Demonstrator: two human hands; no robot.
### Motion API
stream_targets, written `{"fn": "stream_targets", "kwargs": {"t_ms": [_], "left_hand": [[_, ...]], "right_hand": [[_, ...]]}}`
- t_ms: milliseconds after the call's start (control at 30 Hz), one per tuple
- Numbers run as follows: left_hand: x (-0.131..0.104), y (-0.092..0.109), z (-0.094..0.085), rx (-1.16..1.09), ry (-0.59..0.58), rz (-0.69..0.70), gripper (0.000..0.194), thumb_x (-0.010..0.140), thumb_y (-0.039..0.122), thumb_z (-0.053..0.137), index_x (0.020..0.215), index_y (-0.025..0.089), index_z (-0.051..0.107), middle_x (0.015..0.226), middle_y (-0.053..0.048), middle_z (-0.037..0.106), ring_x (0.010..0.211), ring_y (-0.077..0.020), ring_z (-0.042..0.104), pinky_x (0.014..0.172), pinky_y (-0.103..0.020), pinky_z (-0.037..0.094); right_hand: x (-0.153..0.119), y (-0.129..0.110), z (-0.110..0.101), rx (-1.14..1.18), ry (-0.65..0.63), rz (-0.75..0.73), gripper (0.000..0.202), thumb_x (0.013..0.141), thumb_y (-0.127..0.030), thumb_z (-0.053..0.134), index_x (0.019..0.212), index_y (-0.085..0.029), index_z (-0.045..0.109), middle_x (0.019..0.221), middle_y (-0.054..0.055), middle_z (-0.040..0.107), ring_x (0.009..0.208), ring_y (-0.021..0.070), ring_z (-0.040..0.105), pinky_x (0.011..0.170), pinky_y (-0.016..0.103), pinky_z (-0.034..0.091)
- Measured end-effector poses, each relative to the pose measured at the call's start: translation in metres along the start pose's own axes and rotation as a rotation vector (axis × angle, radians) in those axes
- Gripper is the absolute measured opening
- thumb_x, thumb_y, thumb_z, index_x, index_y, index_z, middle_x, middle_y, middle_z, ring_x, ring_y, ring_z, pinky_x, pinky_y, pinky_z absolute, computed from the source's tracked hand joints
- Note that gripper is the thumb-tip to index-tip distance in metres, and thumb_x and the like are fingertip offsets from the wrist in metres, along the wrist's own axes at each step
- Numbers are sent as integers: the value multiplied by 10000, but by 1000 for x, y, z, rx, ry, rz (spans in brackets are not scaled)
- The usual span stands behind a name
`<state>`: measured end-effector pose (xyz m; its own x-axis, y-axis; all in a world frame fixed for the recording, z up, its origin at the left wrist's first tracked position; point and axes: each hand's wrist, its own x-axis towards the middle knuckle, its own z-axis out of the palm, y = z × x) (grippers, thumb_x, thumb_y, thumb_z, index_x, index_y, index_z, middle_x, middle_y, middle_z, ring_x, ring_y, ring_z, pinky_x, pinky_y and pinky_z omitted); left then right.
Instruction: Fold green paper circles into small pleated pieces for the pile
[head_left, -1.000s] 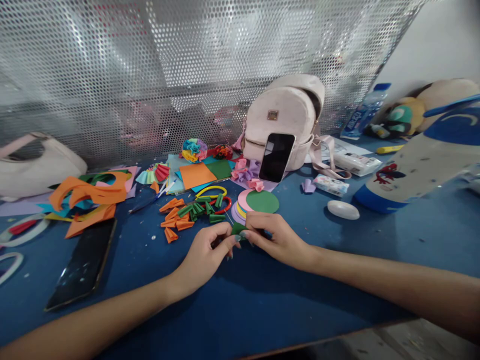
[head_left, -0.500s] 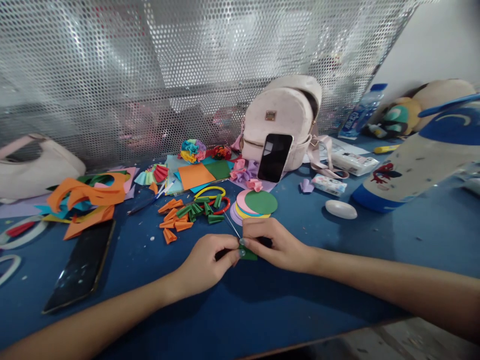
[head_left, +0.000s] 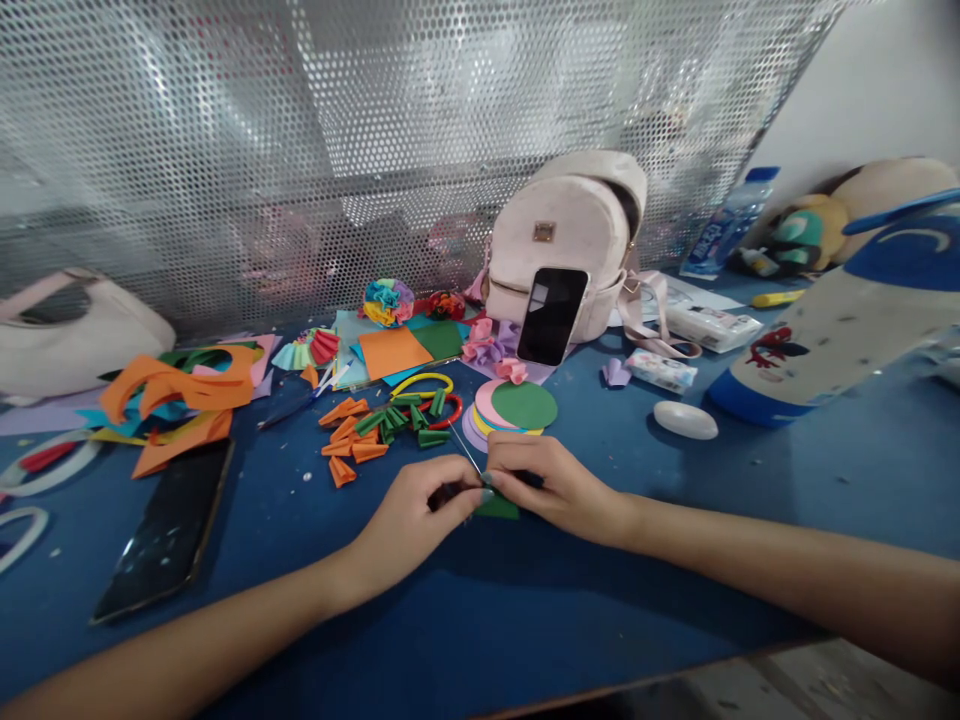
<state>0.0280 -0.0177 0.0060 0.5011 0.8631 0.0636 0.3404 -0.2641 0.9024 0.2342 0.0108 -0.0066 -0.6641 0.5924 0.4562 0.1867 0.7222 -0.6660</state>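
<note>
Close together above the blue table, my left hand (head_left: 424,510) and my right hand (head_left: 559,490) meet at the fingertips. Both are closed in a pinch at a small green paper piece (head_left: 499,504), mostly covered by my fingers. A thin metal shaft (head_left: 466,450) runs from a red loop to my fingertips; its lower end is hidden. Beyond my hands lie folded green paper pieces (head_left: 390,422) and folded orange paper pieces (head_left: 345,437). A fanned stack of paper circles (head_left: 525,405), green on top, lies just past my right hand.
At left lie a dark phone (head_left: 169,540), orange paper scraps (head_left: 180,388) and tape rolls (head_left: 56,475). Another phone (head_left: 553,315) leans on a pale backpack (head_left: 559,225). To the right are a white oval object (head_left: 685,420), tissue packs (head_left: 712,327) and a large blue-and-clear bottle (head_left: 840,320).
My left thumb has slid slightly over the green paper, nearer my right fingertips. The other objects shift slightly right in view.
</note>
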Motion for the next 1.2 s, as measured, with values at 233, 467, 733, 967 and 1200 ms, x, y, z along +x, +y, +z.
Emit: {"fn": "stream_targets", "kwargs": {"t_ms": [233, 467, 733, 967, 1200], "left_hand": [[-2, -4, -5, -56, 17, -48, 85, 817, 213, 701, 857, 188, 629, 702, 37, 600, 652, -127, 547, 638, -243, 413], [-11, -3, -16, 233, 17, -10, 243, 872, 158, 626, 1098, 248, 634, 774, 34, 626, 724, -154, 594, 715, -279, 461], [-13, -9, -17, 389, 33, 160, 164, 885, 138, 677, 1011, 230, 727, 1046, -53, 631, 1000, -217, 618, 895, -339, 484], [-12, -11, -17, 462, -27, 207, 88, 875, 130, 721, 895, 215, 735, 853, -8, 710, 813, -187, 630, 776, -319, 424], [-8, -9, -15, 499, -71, 204, 78, 865, 123, 747, 885, 197, 732, 867, -1, 700, 821, -176, 625, 777, -306, 395]], "right_hand": [[2, 3, -3, -168, -41, 26, 372, 1088, -357, 328, 908, -176, 598, 873, 58, 610, 807, 179, 528, 742, 290, 443], [5, 15, -7, -485, -124, 6, 79, 995, -260, 577, 980, -192, 612, 1015, 73, 612, 942, 216, 554, 829, 337, 469], [4, 21, -6, -600, -37, 30, 89, 954, -157, 558, 1036, -192, 565, 1008, 79, 661, 919, 223, 586, 795, 340, 482], [3, 28, -15, -784, -56, 11, 141, 986, -135, 486, 1032, -166, 616, 978, 104, 663, 933, 240, 591, 785, 340, 451], [3, 25, -25, -948, -104, -12, 178, 1014, -131, 484, 935, -156, 641, 905, 87, 664, 860, 227, 584, 719, 327, 415]]}}
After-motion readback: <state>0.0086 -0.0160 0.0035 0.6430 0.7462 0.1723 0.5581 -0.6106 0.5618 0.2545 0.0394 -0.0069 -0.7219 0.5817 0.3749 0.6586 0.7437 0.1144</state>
